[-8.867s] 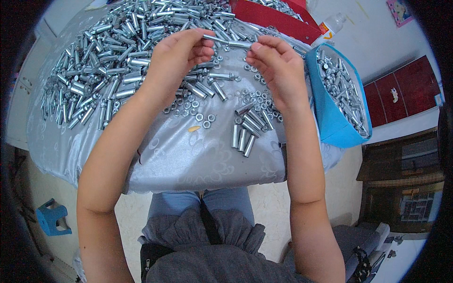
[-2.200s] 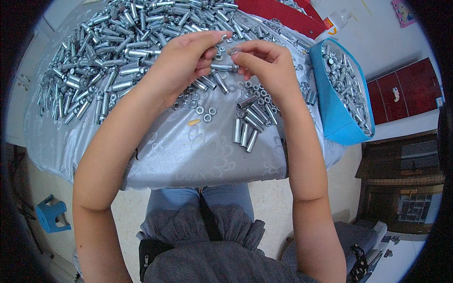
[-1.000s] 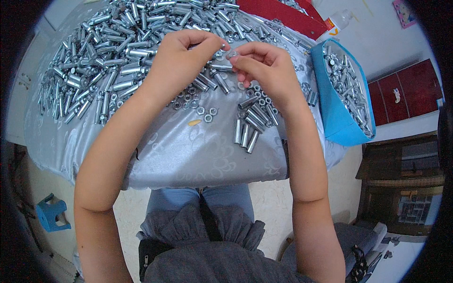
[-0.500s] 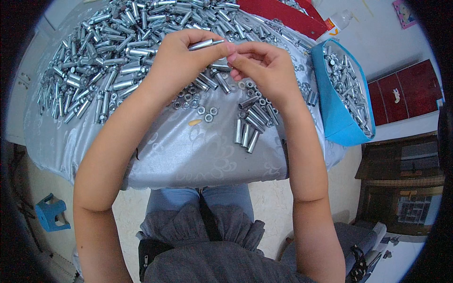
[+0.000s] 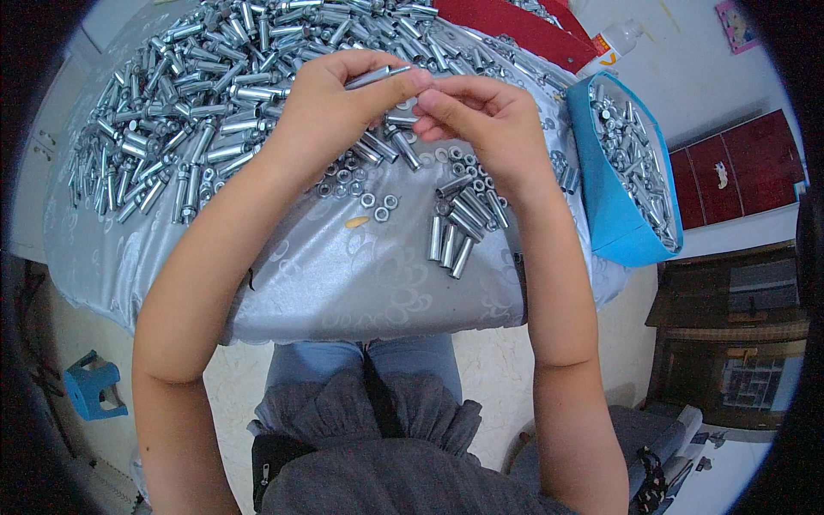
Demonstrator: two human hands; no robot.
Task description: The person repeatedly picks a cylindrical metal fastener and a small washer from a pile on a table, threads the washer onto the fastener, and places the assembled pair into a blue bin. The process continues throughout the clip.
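Note:
My left hand [image 5: 330, 107] grips a silver metal bolt with a sleeve [image 5: 371, 77], held level above the table. My right hand [image 5: 481, 116] meets it at the bolt's right end, fingertips pinched there; whatever small part they hold is hidden. Under the hands lie loose silver nuts and washers [image 5: 369, 193]. A short row of finished sleeves [image 5: 453, 236] lies just below my right hand.
A large heap of silver sleeves and bolts [image 5: 215, 94] covers the far left of the table with its grey patterned cloth [image 5: 343, 283]. A blue bin [image 5: 614, 197] of metal parts stands at the right. A red box [image 5: 515, 26] lies behind. A blue stool [image 5: 90, 390] stands on the floor.
Over the last second the bolt stayed between both hands, shifting slightly up. My right fingers kept working at its right end. The row of sleeves has not moved.

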